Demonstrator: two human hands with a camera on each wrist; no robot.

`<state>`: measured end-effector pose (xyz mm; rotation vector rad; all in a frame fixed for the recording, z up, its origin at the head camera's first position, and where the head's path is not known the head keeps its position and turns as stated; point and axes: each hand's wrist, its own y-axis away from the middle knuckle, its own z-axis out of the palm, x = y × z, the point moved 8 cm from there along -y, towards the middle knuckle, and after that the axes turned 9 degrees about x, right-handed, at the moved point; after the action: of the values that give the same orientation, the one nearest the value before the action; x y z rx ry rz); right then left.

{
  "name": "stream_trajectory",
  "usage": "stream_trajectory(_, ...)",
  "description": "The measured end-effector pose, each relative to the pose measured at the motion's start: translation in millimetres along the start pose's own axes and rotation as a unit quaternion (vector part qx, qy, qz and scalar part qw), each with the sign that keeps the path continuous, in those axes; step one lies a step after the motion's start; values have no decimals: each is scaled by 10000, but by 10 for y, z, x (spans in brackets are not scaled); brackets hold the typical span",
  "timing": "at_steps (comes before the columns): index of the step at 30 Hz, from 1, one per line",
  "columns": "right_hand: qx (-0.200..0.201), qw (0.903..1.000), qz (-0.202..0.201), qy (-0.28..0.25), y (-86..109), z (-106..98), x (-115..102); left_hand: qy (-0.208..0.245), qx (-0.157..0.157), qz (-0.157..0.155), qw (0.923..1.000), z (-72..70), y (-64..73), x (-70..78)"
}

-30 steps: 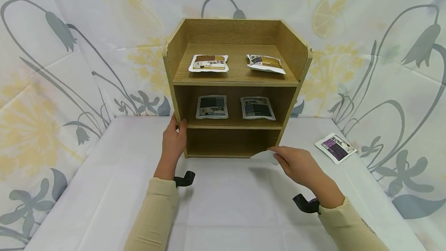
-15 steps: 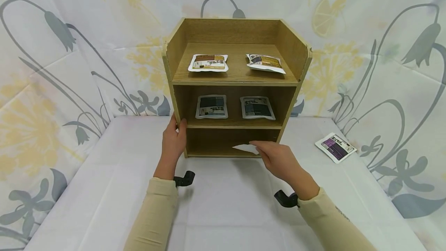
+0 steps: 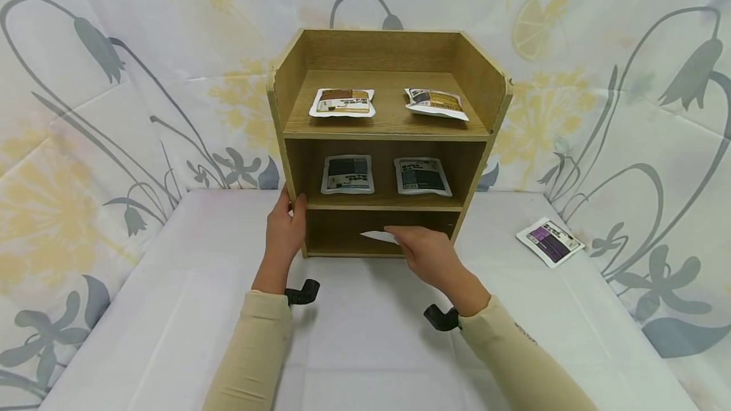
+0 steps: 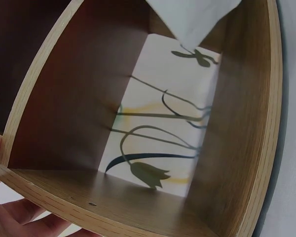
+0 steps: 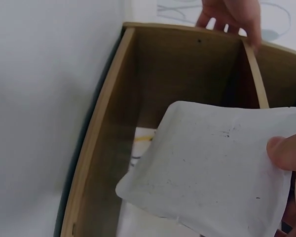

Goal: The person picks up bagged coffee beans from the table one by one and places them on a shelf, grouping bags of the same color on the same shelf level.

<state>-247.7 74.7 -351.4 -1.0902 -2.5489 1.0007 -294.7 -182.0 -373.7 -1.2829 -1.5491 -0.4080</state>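
My left hand [image 3: 284, 230] grips the left side panel of a small wooden shelf unit [image 3: 379, 51], thumb at the front edge and fingers on the outer side. A flat white packet [image 5: 207, 163] is pinched between my right thumb and fingers, its pale, lightly marked face turned to the right wrist camera. In the head view that right hand [image 3: 429, 252] is in front of the bottom compartment, and the packet shows there as a thin white sliver. From the left wrist, a white corner of it shows at the compartment's opening.
Two packets, one brown-labelled [image 3: 342, 103] and one yellow-labelled [image 3: 437, 104], lie on the top tier. Two dark-labelled packets, left [image 3: 348, 175] and right [image 3: 422, 176], occupy the middle tier. A purple-labelled packet [image 3: 551, 242] lies on the white-covered table [image 3: 354, 341] at right.
My right hand has moved left with the packet, from the unit's lower right corner to before the bottom compartment. The left hand keeps its grip on the side panel.
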Motion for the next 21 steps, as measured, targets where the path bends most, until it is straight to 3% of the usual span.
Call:
stream_trajectory(6,-101,9999,-50,97,-93,158,-106,-57,-25,-122,9999,-3,8,2)
stream_trajectory(21,-272,9970,-507,525,-179,553,-369,-12,46,6,10000,-1,-5,-13)
